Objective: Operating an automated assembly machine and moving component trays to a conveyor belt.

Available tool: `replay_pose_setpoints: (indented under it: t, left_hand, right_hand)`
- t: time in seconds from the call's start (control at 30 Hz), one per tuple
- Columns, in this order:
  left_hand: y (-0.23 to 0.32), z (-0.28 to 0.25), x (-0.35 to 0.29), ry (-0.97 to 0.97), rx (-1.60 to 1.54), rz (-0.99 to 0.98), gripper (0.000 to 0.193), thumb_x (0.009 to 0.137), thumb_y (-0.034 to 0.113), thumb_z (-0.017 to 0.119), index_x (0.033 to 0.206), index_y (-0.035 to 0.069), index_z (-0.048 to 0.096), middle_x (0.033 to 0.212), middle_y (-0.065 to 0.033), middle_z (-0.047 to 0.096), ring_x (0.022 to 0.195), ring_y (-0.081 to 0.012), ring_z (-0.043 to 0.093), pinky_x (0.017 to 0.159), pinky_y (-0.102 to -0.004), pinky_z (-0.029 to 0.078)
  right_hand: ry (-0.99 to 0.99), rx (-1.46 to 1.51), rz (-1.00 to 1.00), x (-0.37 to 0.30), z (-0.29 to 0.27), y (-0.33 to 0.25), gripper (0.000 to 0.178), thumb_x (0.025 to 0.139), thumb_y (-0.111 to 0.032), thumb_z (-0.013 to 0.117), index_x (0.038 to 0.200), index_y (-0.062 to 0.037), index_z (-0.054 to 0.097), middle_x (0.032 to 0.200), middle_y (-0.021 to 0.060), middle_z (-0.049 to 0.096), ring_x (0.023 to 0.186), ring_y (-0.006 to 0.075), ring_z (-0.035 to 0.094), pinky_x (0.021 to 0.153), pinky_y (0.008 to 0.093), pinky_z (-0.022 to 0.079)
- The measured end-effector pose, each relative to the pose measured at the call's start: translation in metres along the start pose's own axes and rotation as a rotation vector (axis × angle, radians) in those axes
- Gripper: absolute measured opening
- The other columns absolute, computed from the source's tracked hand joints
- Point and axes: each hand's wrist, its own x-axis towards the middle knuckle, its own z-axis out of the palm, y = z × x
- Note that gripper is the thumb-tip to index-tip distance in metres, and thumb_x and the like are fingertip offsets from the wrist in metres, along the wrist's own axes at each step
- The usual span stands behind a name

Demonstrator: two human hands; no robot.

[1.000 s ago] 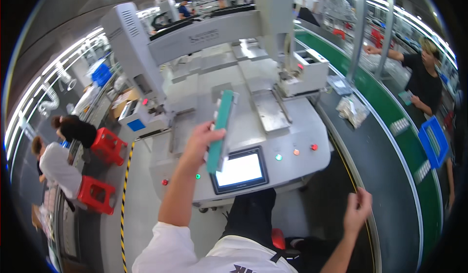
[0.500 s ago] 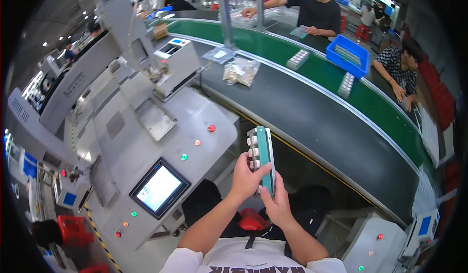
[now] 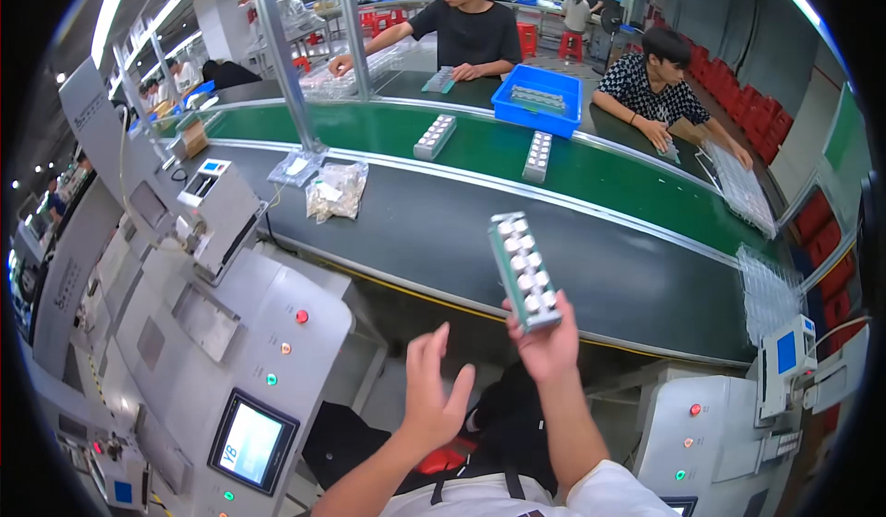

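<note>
My right hand [image 3: 551, 340] grips the near end of a long grey block [image 3: 523, 272] with a green side strip and white round caps in two rows on top. The block points away from me, caps up, above the near edge of the dark work surface. To its left, my left hand [image 3: 434, 392] is empty, thumb and fingers apart, over the gap in front of my lap. Two similar capped blocks lie on the green conveyor belt: one block [image 3: 435, 137] left of centre, another block [image 3: 537, 156] just below a blue bin.
A blue bin [image 3: 500, 111] stands at the belt's far side, near two co-workers. Bags of small parts [image 3: 336, 191] lie on the dark work surface [image 3: 609, 272]. Grey machines stand left and right, the left one with a touchscreen [image 3: 254, 441]. Clear plastic trays [image 3: 768, 286] lie far right.
My left hand has let go of the block and moved apart from it. My right hand now holds it alone, turned caps up and farther forward. The view has swung right.
</note>
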Motion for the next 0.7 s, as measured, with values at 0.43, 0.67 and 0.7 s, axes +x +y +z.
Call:
replay_pose_setpoints:
  t: [0.43, 0.67, 0.7]
  left_hand:
    - [-0.140, -0.047, -0.221, 0.033, 0.557, -0.450, 0.028, 0.099, 0.022, 0.069, 0.119, 0.002, 0.071, 0.121, -0.0232, 0.064, 0.114, -0.0409, 0.061, 0.101, -0.0479, 0.049]
    - [-0.143, -0.048, -0.224, -0.015, 0.538, -0.537, 0.029, 0.099, 0.026, 0.069, 0.118, 0.003, 0.072, 0.127, -0.0234, 0.058, 0.120, -0.0430, 0.054, 0.104, -0.0499, 0.045]
    - [-0.139, -0.048, -0.221, -0.021, 0.541, -0.542, 0.029, 0.099, 0.026, 0.069, 0.118, 0.003, 0.072, 0.127, -0.0233, 0.059, 0.120, -0.0431, 0.055, 0.104, -0.0497, 0.045]
  right_hand:
    - [0.313, -0.104, -0.441, 0.269, -0.083, -0.226, 0.044, 0.102, -0.040, 0.067, 0.128, -0.0058, 0.059, 0.114, 0.0157, 0.064, 0.094, 0.0312, 0.064, 0.072, 0.0413, 0.060]
    - [0.443, -0.067, -0.321, 0.349, -0.094, -0.254, 0.036, 0.103, -0.042, 0.065, 0.128, -0.0151, 0.064, 0.120, 0.0109, 0.066, 0.103, 0.0295, 0.063, 0.077, 0.0450, 0.060]
    - [0.447, -0.038, -0.327, 0.354, -0.095, -0.255, 0.036, 0.102, -0.040, 0.068, 0.127, -0.0145, 0.063, 0.118, 0.0132, 0.065, 0.103, 0.0311, 0.063, 0.077, 0.0467, 0.060]
